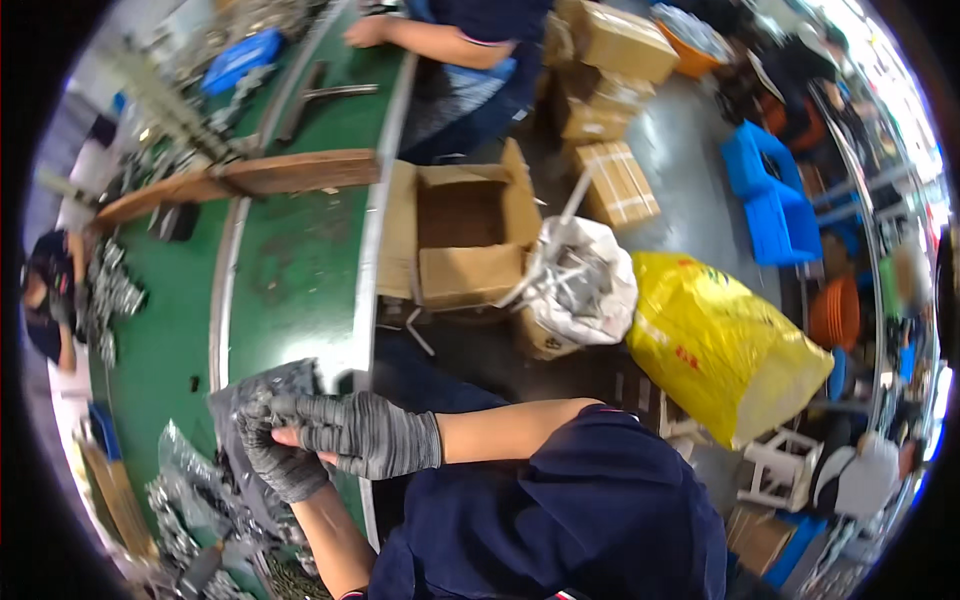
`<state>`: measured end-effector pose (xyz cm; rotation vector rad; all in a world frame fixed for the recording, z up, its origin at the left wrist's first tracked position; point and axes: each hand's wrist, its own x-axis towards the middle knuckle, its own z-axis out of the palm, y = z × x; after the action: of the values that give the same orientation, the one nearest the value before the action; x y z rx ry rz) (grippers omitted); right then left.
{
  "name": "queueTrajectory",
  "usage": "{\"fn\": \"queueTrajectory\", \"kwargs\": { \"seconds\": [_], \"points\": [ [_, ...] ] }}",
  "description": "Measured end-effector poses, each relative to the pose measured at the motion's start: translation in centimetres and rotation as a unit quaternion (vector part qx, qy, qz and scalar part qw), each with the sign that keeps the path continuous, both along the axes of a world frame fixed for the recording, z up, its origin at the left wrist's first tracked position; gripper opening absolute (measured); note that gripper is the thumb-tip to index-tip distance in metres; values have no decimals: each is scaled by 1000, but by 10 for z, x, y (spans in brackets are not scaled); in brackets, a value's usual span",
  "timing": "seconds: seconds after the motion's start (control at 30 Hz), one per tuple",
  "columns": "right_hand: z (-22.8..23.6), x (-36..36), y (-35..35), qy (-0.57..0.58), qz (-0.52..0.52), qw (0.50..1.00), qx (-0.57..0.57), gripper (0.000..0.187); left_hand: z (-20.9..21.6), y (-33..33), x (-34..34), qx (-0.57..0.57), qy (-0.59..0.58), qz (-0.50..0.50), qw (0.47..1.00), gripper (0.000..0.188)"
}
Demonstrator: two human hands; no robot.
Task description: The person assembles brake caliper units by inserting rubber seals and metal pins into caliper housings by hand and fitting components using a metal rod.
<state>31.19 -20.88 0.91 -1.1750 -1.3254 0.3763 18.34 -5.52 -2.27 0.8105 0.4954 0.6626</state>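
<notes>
Both of my hands wear grey striped gloves that leave the fingertips bare. They meet at the near edge of the green workbench. My left hand is curled, with its palm turned toward the right one. Over it lies my right hand, its fingers bent and pressed together. Whatever is between them is small and hidden by the gloves. Under and behind the hands lies a dark grey sheet-like piece. A clear plastic bag and a heap of shiny metal parts lie to the left of my left forearm.
A wooden board crosses the bench. Beyond it lie a T-shaped metal tool and a co-worker's hand. Right of the bench stand an open carton, a white sack, a yellow bag and blue crates.
</notes>
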Motion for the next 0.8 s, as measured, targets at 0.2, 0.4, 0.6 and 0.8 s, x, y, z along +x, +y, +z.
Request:
{"fn": "queueTrajectory", "kwargs": {
  "seconds": [0.2, 0.4, 0.6, 0.8],
  "points": [
    [-47, 46, -83, 183, -177, 966, 43, 24, 44, -130, 119, -129, -38, -238, 962, 52],
    [-187, 146, -233, 239, -651, 716, -82, 19, -17, -134, 107, 100, 173, -400, 895, 40],
    [-465, 183, -361, 140, -562, 526, -622, 29, 3, -125, 77, 59, 310, -254, 914, 33],
    [-502, 211, -305, 27, -368, 556, -745, 25, 38, -117, 17, 79, 393, -112, 909, 31]
  ]
}}
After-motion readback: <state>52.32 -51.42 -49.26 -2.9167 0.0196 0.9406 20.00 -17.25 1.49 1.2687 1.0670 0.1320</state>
